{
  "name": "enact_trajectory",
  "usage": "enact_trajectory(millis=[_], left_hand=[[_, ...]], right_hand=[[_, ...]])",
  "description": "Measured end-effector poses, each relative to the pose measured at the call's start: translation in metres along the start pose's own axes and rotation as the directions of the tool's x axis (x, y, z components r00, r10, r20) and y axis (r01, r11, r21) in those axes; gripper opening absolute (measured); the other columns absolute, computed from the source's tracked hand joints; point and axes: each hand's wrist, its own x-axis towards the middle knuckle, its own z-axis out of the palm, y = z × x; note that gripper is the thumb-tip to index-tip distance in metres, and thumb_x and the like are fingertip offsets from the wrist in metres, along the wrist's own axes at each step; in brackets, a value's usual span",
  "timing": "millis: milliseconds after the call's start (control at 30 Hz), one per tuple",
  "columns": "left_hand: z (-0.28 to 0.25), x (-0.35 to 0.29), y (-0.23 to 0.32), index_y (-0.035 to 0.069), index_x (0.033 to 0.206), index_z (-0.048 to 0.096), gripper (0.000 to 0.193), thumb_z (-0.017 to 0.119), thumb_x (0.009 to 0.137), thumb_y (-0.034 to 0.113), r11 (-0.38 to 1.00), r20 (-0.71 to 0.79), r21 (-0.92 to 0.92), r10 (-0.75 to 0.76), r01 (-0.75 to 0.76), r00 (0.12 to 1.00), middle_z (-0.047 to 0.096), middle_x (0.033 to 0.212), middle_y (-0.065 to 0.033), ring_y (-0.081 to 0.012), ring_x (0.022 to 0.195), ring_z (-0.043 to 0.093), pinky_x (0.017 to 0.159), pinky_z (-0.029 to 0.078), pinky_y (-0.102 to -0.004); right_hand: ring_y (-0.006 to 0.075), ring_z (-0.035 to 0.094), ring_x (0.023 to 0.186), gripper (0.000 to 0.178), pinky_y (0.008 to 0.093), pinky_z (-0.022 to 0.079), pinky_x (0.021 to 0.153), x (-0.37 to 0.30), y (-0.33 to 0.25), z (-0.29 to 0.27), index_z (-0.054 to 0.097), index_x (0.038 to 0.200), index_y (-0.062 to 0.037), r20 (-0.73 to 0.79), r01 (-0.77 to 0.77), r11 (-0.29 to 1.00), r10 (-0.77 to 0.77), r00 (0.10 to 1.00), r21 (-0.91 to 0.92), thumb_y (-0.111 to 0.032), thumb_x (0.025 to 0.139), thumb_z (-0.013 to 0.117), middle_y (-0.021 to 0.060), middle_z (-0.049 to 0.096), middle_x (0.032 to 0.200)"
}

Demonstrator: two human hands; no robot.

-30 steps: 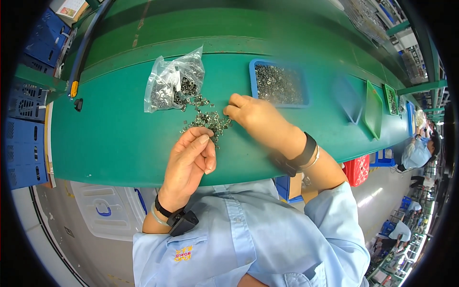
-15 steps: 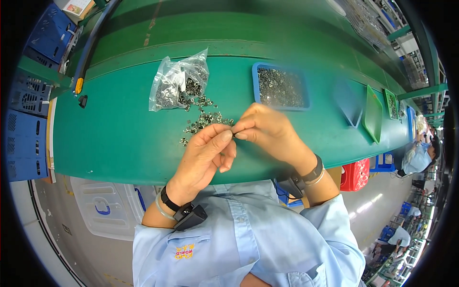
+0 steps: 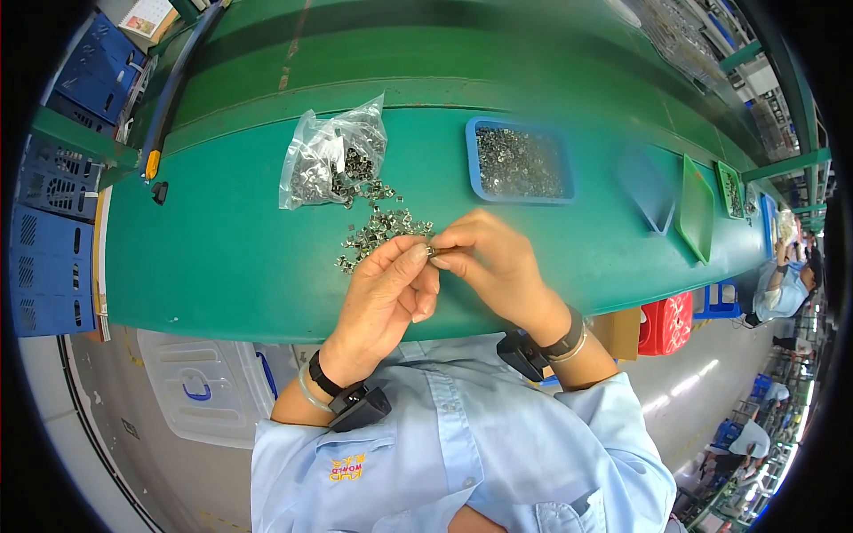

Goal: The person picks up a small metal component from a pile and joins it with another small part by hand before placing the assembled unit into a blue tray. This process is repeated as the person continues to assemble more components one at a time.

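A tiny dark metal part (image 3: 432, 252), too small to make out, sits pinched between the fingertips of the left hand (image 3: 384, 293) and right hand (image 3: 494, 263) above a green table (image 3: 222, 258), beside loose metal parts (image 3: 380, 228), a clear bag (image 3: 329, 155) and a blue tray (image 3: 520, 163).

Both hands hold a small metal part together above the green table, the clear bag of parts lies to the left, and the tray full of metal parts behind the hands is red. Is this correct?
Not quite: the tray is blue, not red, as the head view shows. The rest holds: the left hand and right hand pinch a small metal part over the green table, with the clear bag to the left.
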Motion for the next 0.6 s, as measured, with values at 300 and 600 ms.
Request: enact_trajectory(millis=[300,600], left_hand=[[0.012,-0.004,0.003,0.004,0.102,0.056,0.017,0.054,0.094,0.019,0.996,-0.017,0.054,0.065,-0.064,0.998,0.058,0.07,-0.0051,-0.0109,0.053,0.05,0.046,0.038,-0.0224],[0.005,-0.003,0.002,0.005,0.1,0.054,0.016,0.054,0.094,0.02,0.994,-0.007,0.096,0.049,-0.049,0.999,0.055,0.066,-0.0054,-0.0118,0.052,0.049,0.045,0.036,-0.0237]], right_hand=[[0.021,0.059,0.077,0.019,0.0301,0.049,0.064,-0.002,-0.002,0.001,0.062,0.089,-0.0056,-0.052,0.088,0.989,-0.095,0.994,-0.117,0.001,0.073,0.071,0.0065,0.061,0.084],[0.0209,0.059,0.077,0.018,0.0304,0.048,0.065,-0.005,-0.004,0.001,0.062,0.087,-0.0059,-0.041,0.053,0.997,-0.055,0.998,-0.055,0.001,0.073,0.071,0.006,0.061,0.083]])
